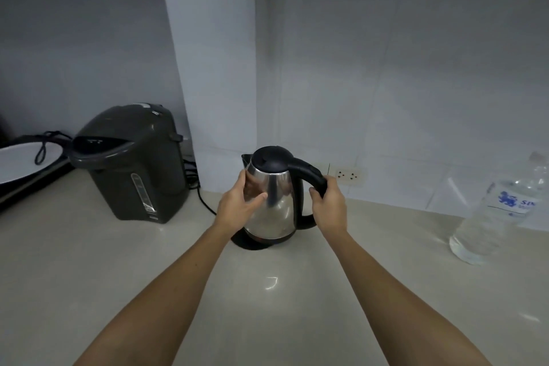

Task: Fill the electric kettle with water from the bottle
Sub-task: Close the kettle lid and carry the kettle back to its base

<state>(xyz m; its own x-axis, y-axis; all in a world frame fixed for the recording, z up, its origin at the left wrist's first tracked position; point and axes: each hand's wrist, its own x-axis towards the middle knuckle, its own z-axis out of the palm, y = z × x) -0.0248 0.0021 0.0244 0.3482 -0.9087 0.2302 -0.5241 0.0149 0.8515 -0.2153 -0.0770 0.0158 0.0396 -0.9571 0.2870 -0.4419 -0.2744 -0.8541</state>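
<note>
While both arms reach forward, the kettle (pixel 271 202) sits mid-surface (pixel 89 276) on its black base (pixel 246 242): shiny steel body, black lid shut, black spout pointing left, black handle (pixel 312 178) on the right. Left hand (pixel 237 205) is spread flat against the steel side, fingers open, not clasping. Right hand (pixel 329 205) is curled tight around the handle. Over at the far right stands the clear bottle (pixel 499 214) (well apart from the kettle), water inside, white label with a blue emblem and letters "SIN", the rest cut off.
</note>
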